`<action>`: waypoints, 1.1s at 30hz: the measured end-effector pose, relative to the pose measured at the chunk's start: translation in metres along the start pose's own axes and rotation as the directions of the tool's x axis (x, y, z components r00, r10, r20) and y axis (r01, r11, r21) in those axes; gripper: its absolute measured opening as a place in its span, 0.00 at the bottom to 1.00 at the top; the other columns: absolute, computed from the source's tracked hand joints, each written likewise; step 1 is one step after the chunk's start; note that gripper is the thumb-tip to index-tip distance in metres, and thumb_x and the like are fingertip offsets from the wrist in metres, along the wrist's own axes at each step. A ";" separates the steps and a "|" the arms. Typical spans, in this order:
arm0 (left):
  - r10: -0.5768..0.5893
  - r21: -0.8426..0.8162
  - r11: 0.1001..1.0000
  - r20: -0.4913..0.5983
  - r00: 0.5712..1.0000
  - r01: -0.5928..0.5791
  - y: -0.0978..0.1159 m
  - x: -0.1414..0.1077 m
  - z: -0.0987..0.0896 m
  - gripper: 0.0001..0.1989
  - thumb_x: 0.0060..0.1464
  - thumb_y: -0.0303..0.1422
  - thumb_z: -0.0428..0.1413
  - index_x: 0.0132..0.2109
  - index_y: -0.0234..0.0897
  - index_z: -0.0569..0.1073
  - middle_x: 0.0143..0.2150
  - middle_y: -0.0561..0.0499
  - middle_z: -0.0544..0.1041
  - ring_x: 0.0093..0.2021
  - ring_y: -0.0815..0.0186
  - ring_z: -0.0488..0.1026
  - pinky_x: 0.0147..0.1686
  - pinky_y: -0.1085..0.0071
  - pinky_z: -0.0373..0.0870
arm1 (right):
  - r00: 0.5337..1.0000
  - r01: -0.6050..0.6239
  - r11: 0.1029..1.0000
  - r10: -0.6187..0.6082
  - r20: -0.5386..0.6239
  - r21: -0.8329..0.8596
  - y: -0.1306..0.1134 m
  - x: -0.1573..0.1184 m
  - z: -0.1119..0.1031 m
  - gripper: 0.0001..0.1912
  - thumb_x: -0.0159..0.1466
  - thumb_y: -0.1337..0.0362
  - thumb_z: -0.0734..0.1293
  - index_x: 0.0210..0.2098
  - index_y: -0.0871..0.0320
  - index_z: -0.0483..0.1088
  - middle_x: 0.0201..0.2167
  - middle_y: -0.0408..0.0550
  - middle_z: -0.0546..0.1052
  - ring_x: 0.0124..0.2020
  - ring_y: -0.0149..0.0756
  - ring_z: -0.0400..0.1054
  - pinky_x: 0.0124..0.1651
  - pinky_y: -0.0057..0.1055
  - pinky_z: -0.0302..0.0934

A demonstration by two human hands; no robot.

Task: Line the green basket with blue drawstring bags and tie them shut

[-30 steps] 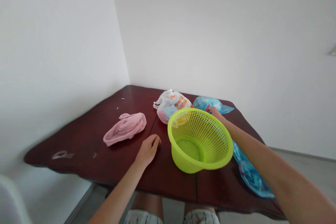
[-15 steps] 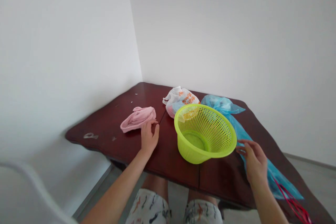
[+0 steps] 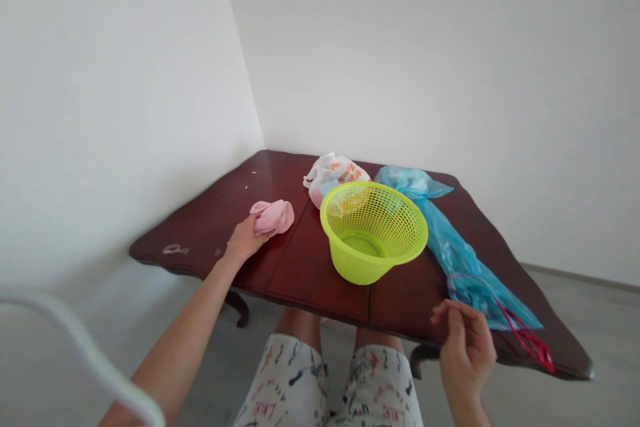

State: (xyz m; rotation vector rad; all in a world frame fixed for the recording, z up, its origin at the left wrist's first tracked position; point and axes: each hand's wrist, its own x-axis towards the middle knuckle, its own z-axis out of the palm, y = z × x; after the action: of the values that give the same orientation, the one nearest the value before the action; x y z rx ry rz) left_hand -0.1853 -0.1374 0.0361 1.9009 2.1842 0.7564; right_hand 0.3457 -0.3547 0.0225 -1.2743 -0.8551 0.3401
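My left hand (image 3: pixel 245 238) grips a soft pink cloth (image 3: pixel 275 217) at its near left side, fingers closed on the bunched fabric. The cloth rests on the dark red-brown table to the left of the basket. A lime-green plastic basket (image 3: pixel 357 265) with mesh walls stands upright in the middle, and no cloth shows inside it. Over the table's front edge, on the right, hovers my right hand (image 3: pixel 466 340). Its fingers are loosely bent with the thumb apart, and nothing shows in them. A blue plastic bag (image 3: pixel 455 243) lies just beyond it.
Behind the basket sits a white plastic bag (image 3: pixel 327 173) with orange print and things inside. Red drawstrings (image 3: pixel 530 340) trail from the blue bag near the right front edge. White walls (image 3: pixel 390 60) rise behind the table (image 3: pixel 310 280). A curved pale bar (image 3: pixel 85 347) crosses the lower left.
My left hand has moved left and closed on the pink cloth, which is now more bunched. My right hand has drawn back from beside the basket's rim towards me. The view has shifted slightly.
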 end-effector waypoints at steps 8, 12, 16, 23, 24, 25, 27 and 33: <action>-0.109 -0.244 0.967 -0.150 0.983 0.070 0.011 -0.119 0.001 0.28 0.65 0.49 0.64 0.66 0.41 0.76 0.61 0.35 0.89 0.60 0.38 0.89 0.59 0.48 0.86 | 0.828 0.245 0.967 -0.249 0.503 0.074 -0.025 -0.080 0.038 0.17 0.78 0.59 0.73 0.63 0.37 0.84 0.52 0.52 0.90 0.50 0.59 0.88 0.51 0.57 0.86; 0.021 -0.455 0.887 -0.133 0.991 -0.080 0.043 -0.210 0.010 0.25 0.62 0.44 0.66 0.64 0.47 0.77 0.58 0.39 0.88 0.56 0.39 0.88 0.60 0.43 0.87 | 0.615 0.201 0.980 -0.136 0.777 0.012 -0.019 -0.130 0.068 0.64 0.67 0.61 0.83 0.90 0.23 0.49 0.92 0.46 0.55 0.89 0.72 0.58 0.81 0.76 0.68; 0.281 -0.601 0.776 0.060 0.958 -0.190 0.076 -0.272 0.012 0.27 0.60 0.35 0.66 0.66 0.51 0.80 0.61 0.41 0.87 0.60 0.38 0.87 0.62 0.42 0.87 | 0.510 0.120 0.992 -0.099 0.854 0.043 -0.012 -0.143 0.093 0.89 0.51 0.60 0.94 0.93 0.26 0.36 0.95 0.52 0.31 0.93 0.79 0.36 0.86 0.81 0.52; 0.504 -0.778 0.587 0.133 0.853 -0.226 0.095 -0.290 -0.013 0.37 0.75 0.62 0.57 0.81 0.54 0.75 0.75 0.37 0.81 0.74 0.34 0.79 0.73 0.39 0.81 | 0.497 -0.378 0.890 -0.037 0.867 0.255 -0.031 -0.139 0.091 0.68 0.53 0.49 0.91 0.86 0.37 0.61 0.76 0.56 0.79 0.77 0.64 0.77 0.78 0.58 0.72; 0.546 -0.780 0.578 0.151 0.824 -0.240 0.098 -0.287 -0.019 0.38 0.76 0.64 0.55 0.82 0.55 0.74 0.77 0.37 0.79 0.77 0.34 0.77 0.76 0.39 0.79 | 0.540 -0.394 0.884 0.001 0.842 0.252 -0.028 -0.140 0.087 0.64 0.53 0.48 0.89 0.84 0.36 0.64 0.74 0.54 0.82 0.75 0.64 0.79 0.75 0.58 0.75; 0.585 -0.768 0.583 0.168 0.793 -0.267 0.102 -0.283 -0.025 0.38 0.77 0.64 0.53 0.83 0.55 0.74 0.79 0.37 0.78 0.79 0.34 0.75 0.78 0.38 0.76 | 0.592 -0.396 0.884 0.040 0.805 0.247 -0.023 -0.141 0.082 0.60 0.54 0.47 0.87 0.82 0.35 0.67 0.71 0.53 0.84 0.73 0.65 0.80 0.73 0.60 0.77; 0.638 -0.725 0.596 0.168 0.752 -0.344 0.113 -0.269 -0.037 0.40 0.76 0.67 0.51 0.82 0.54 0.76 0.79 0.36 0.78 0.80 0.33 0.74 0.80 0.37 0.74 | 0.694 -0.384 0.898 0.127 0.709 0.215 -0.009 -0.139 0.068 0.54 0.54 0.46 0.85 0.79 0.35 0.72 0.68 0.54 0.86 0.69 0.68 0.83 0.68 0.64 0.81; 0.560 -0.560 0.599 -0.217 0.799 -0.572 0.156 -0.195 -0.055 0.36 0.77 0.65 0.56 0.80 0.57 0.75 0.86 0.40 0.68 0.85 0.36 0.66 0.84 0.33 0.66 | 0.920 -0.236 0.970 0.203 0.335 0.061 -0.040 -0.048 0.010 0.34 0.70 0.39 0.78 0.71 0.42 0.78 0.62 0.60 0.89 0.57 0.66 0.90 0.50 0.60 0.89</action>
State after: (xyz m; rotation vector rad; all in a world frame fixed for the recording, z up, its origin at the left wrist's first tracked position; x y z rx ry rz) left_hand -0.0341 -0.3286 0.1146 2.1780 1.0483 1.3703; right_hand 0.2985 -0.3912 0.0424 -1.2404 -0.9618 0.7829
